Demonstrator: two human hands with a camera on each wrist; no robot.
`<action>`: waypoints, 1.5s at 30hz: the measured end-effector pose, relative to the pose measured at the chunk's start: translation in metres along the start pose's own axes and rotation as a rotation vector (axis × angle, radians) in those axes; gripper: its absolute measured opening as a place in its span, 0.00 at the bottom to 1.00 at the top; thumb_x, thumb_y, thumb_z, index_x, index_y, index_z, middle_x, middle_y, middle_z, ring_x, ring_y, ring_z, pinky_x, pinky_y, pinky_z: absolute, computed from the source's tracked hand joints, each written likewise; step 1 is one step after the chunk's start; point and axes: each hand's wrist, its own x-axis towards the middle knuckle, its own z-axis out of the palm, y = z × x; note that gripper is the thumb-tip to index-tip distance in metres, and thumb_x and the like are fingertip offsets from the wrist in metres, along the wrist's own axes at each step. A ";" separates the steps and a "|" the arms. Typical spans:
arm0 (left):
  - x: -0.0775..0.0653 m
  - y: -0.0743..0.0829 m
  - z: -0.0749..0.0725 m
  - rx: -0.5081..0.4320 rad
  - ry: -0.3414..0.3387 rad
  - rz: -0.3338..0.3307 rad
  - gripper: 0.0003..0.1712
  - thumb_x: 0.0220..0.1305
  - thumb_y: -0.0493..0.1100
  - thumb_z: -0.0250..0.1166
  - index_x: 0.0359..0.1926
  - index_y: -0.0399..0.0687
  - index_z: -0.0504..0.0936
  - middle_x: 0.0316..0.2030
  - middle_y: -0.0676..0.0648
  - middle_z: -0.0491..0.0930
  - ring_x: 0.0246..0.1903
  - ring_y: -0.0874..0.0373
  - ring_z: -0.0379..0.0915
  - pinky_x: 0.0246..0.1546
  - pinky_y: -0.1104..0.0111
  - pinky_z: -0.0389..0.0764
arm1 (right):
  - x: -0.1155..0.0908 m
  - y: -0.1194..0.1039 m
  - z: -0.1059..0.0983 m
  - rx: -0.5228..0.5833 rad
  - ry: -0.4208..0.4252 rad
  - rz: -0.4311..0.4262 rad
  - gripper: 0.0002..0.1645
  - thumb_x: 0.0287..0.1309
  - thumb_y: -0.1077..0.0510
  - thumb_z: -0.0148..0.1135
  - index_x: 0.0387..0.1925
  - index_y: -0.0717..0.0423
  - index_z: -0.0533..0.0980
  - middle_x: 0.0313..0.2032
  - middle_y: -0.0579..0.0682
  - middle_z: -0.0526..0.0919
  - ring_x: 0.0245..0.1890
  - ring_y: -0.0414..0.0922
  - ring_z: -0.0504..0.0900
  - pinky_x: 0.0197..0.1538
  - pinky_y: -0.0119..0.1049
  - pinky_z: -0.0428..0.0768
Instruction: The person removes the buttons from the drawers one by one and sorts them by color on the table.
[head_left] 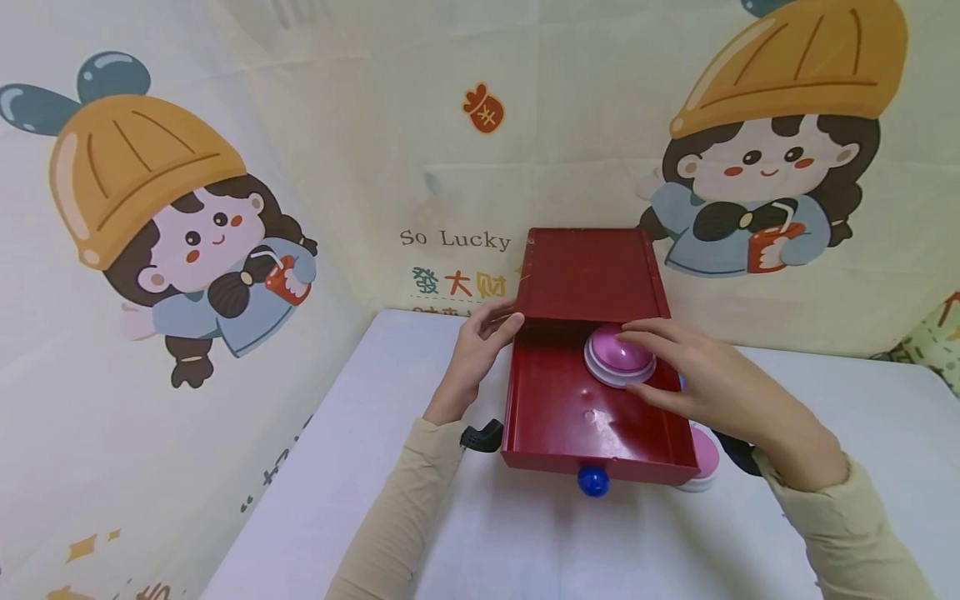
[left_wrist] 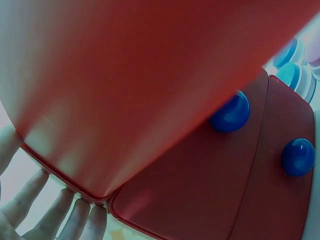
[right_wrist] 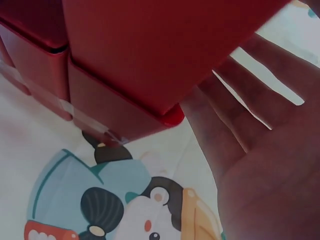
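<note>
A red drawer cabinet (head_left: 592, 275) has its top drawer (head_left: 592, 425) pulled out, with a blue round knob (head_left: 593, 482) on the front. Toward the back of that drawer, a pink dome-shaped push button (head_left: 621, 347) on a white base appears tilted. My right hand (head_left: 708, 379) pinches it, fingers at the dome's top and thumb low by the base. My left hand (head_left: 483, 346) rests against the cabinet's left side, thumb at the drawer edge. In the left wrist view its straight fingers (left_wrist: 60, 210) touch the cabinet's back edge. The drawer hides the button in the right wrist view.
Beside the cabinet on the right, another pink push button (head_left: 703, 457) stands on the white table (head_left: 360, 467). Blue-topped buttons (left_wrist: 290, 75) show past the lower drawers, whose blue knobs (left_wrist: 298, 157) stick out. A printed cloth (head_left: 420, 167) hangs behind.
</note>
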 end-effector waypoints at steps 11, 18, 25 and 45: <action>0.000 0.003 0.001 -0.003 -0.008 -0.003 0.25 0.69 0.50 0.64 0.64 0.53 0.74 0.60 0.48 0.76 0.60 0.55 0.74 0.60 0.62 0.78 | 0.007 0.000 0.006 -0.039 -0.121 0.001 0.43 0.49 0.53 0.77 0.67 0.54 0.71 0.65 0.58 0.72 0.64 0.60 0.71 0.51 0.55 0.84; 0.001 -0.001 -0.001 -0.006 0.006 0.010 0.23 0.68 0.50 0.65 0.63 0.56 0.75 0.58 0.50 0.77 0.58 0.56 0.75 0.59 0.62 0.79 | 0.013 0.000 0.010 -0.052 -0.145 -0.012 0.45 0.48 0.53 0.78 0.68 0.55 0.70 0.64 0.58 0.71 0.64 0.59 0.69 0.49 0.53 0.85; 0.001 0.000 -0.001 -0.011 0.003 0.001 0.24 0.68 0.49 0.65 0.63 0.55 0.75 0.59 0.50 0.76 0.59 0.56 0.75 0.59 0.62 0.79 | 0.014 0.001 0.013 -0.089 -0.132 -0.070 0.42 0.51 0.54 0.76 0.67 0.57 0.70 0.63 0.61 0.71 0.64 0.61 0.68 0.52 0.56 0.83; 0.001 0.002 -0.001 0.006 0.004 -0.010 0.24 0.68 0.51 0.65 0.63 0.55 0.75 0.59 0.50 0.77 0.59 0.56 0.75 0.59 0.62 0.79 | 0.019 0.001 0.016 -0.130 -0.114 -0.133 0.40 0.50 0.58 0.77 0.65 0.55 0.72 0.62 0.58 0.71 0.63 0.58 0.67 0.52 0.55 0.83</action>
